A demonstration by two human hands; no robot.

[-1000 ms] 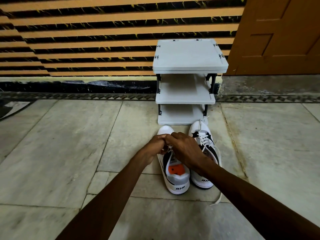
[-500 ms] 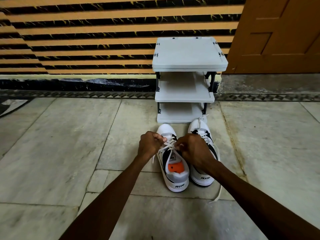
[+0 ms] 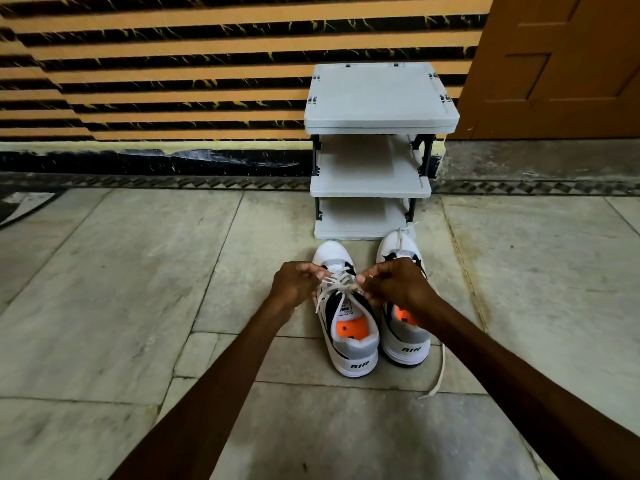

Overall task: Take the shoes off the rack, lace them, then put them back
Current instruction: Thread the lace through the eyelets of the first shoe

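Note:
Two white, grey and black sneakers with orange insoles stand side by side on the floor, toes toward the rack. Over the left shoe (image 3: 349,344), my left hand (image 3: 294,284) and my right hand (image 3: 394,284) each pinch one end of its white lace (image 3: 341,284), pulled apart across the tongue. The right shoe (image 3: 408,344) is partly hidden under my right wrist; its loose lace (image 3: 438,372) trails onto the floor. The grey three-shelf rack (image 3: 381,95) stands just beyond the shoes, with nothing on its shelves.
A striped orange and black wall (image 3: 173,81) runs behind the rack. A brown wooden door (image 3: 561,64) is at the back right. The floor is pale stone tile (image 3: 121,289), with a dark mat corner (image 3: 20,206) at the far left.
My hands were together over the left shoe's laces and have pulled apart sideways, drawing the lace tight across it. The view has shifted slightly.

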